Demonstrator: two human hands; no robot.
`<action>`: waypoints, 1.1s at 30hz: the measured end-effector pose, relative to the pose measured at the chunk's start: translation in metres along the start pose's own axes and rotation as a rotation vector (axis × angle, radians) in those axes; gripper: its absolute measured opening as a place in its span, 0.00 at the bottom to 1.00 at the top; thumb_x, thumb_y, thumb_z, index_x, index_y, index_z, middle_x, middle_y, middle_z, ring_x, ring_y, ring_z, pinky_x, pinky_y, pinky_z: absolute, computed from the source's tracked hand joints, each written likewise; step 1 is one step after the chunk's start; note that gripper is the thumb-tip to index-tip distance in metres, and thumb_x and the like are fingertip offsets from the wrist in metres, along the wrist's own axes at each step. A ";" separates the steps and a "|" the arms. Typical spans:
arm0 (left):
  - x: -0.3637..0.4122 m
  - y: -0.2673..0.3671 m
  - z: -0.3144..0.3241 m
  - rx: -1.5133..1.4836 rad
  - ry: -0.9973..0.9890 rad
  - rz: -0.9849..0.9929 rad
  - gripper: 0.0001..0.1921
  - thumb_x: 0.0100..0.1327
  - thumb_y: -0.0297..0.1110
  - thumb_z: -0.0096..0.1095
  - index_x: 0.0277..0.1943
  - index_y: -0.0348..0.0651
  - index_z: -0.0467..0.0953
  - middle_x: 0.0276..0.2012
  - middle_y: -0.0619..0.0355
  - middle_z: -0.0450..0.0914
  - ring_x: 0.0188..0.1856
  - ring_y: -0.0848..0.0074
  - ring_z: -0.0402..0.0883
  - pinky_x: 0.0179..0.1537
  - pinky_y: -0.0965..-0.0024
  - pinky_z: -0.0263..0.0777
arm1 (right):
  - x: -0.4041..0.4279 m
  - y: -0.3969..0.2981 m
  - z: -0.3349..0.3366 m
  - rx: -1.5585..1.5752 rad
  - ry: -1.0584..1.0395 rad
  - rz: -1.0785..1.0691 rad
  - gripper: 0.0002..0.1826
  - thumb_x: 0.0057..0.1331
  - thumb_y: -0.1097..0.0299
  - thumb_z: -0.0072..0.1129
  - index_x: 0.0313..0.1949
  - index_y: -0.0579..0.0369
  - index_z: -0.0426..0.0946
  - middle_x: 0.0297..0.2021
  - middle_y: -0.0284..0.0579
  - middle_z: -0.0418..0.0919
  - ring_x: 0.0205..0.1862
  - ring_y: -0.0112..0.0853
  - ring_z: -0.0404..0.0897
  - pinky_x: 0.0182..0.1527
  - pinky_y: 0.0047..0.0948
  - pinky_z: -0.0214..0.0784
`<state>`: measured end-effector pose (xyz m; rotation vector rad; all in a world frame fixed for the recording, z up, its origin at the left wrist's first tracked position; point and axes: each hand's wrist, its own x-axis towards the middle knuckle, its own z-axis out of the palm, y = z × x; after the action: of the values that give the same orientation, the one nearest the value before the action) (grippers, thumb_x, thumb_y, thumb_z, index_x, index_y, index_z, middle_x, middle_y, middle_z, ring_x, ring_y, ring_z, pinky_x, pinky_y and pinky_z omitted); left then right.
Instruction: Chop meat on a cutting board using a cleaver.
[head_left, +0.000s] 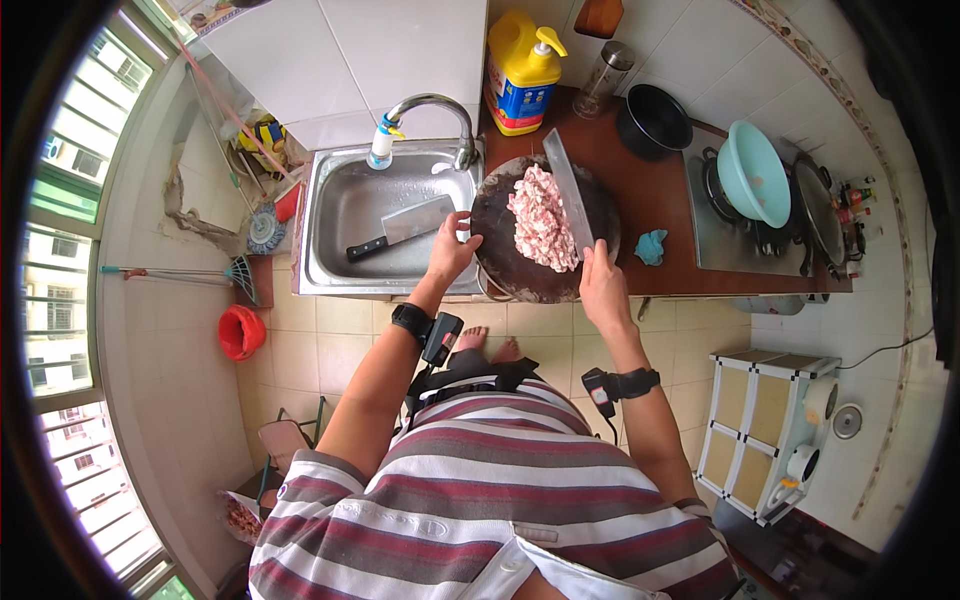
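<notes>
A mound of chopped raw meat (540, 219) lies on a dark round chopping board (499, 259), which sits between the sink and the stove. My right hand (604, 289) grips a wide-bladed knife (568, 187); its blade stands steeply along the right side of the meat, and its handle is hidden in my fist. With thumb and fingers my left hand (453, 251) holds the board's left rim, beside the sink edge. Inside the steel sink (322, 225) rests a second cleaver (409, 225) with a black handle.
A curved faucet (431, 101) rises behind the sink. Along the counter stand a yellow detergent bottle (523, 75), a glass jar (602, 82), a black pot (654, 122) and a crumpled blue cloth (651, 247). At right, a pale green basin (752, 176) tops the stove (712, 251).
</notes>
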<state>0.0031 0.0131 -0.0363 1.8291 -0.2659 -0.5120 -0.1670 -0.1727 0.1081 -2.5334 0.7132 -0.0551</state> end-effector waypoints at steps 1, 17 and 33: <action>0.001 -0.002 0.000 0.050 0.015 0.042 0.26 0.51 0.31 0.66 0.54 0.41 0.68 0.42 0.51 0.76 0.45 0.62 0.75 0.47 0.64 0.70 | -0.002 0.004 0.008 0.015 0.047 0.015 0.13 0.72 0.62 0.36 0.39 0.61 0.61 0.29 0.66 0.76 0.34 0.60 0.75 0.34 0.54 0.67; 0.005 -0.009 -0.001 0.094 0.050 0.121 0.26 0.50 0.32 0.67 0.54 0.41 0.68 0.41 0.51 0.77 0.43 0.62 0.76 0.46 0.65 0.70 | 0.007 0.008 0.017 0.038 0.019 0.027 0.12 0.71 0.64 0.39 0.40 0.63 0.62 0.31 0.68 0.76 0.37 0.59 0.75 0.36 0.54 0.67; 0.005 -0.005 -0.001 0.089 0.024 0.087 0.26 0.50 0.31 0.67 0.54 0.41 0.69 0.42 0.51 0.76 0.45 0.62 0.75 0.45 0.65 0.70 | 0.003 -0.003 0.014 0.068 -0.033 -0.002 0.14 0.72 0.62 0.37 0.41 0.63 0.62 0.30 0.68 0.76 0.36 0.61 0.75 0.36 0.54 0.68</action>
<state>0.0075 0.0135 -0.0416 1.8999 -0.3551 -0.4233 -0.1606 -0.1651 0.0973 -2.4642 0.6847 -0.0380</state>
